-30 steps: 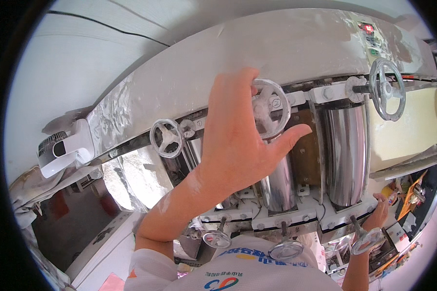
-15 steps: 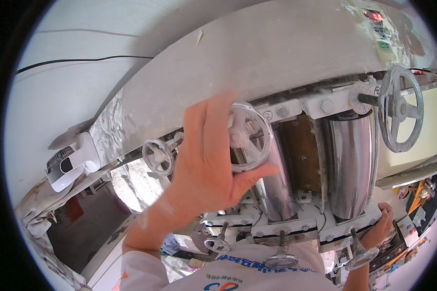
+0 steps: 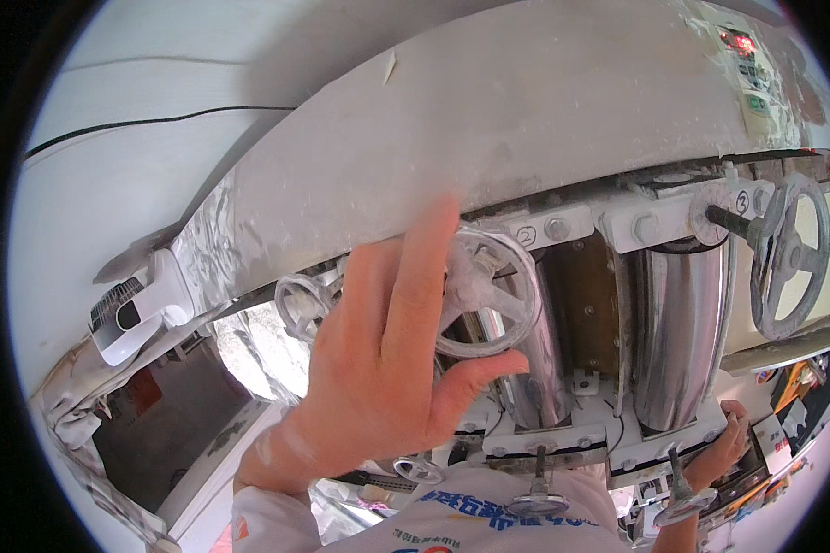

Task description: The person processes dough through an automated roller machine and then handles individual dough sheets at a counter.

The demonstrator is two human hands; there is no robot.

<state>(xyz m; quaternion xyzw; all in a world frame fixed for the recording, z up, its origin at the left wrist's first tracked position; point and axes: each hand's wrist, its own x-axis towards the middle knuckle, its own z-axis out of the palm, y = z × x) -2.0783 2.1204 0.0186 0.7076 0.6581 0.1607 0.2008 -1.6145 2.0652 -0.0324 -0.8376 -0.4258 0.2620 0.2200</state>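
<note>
**Two hands on a roller machine, left at the middle handwheel**

Two hands in view. Left hand (image 3: 387, 369) now sits lower and further left in the picture than half a second ago, and larger; fingers spread apart, laid flat across the dusty grey spoked metal handwheel (image 3: 482, 293), thumb hooked under its lower rim, not closed round it. Right hand (image 3: 721, 444) is low at the right, beside the machine's lower front edge; its grip is too small and hidden to tell.

Counts: three spoked handwheels along the upper row — a small one (image 3: 302, 305) at the left, the middle one under the hand, a large one (image 3: 788, 258) at the right, which has swung nearer the frame's rim. Two polished steel rollers (image 3: 678, 341), upright, side by side. Two small disc knobs (image 3: 537, 502) on stems below them.

Edges: long flour-caked grey housing (image 3: 489, 138) overhangs the wheels closely. Open room lies left, toward the white handheld fan (image 3: 124, 318) clipped at the housing's end.
</note>
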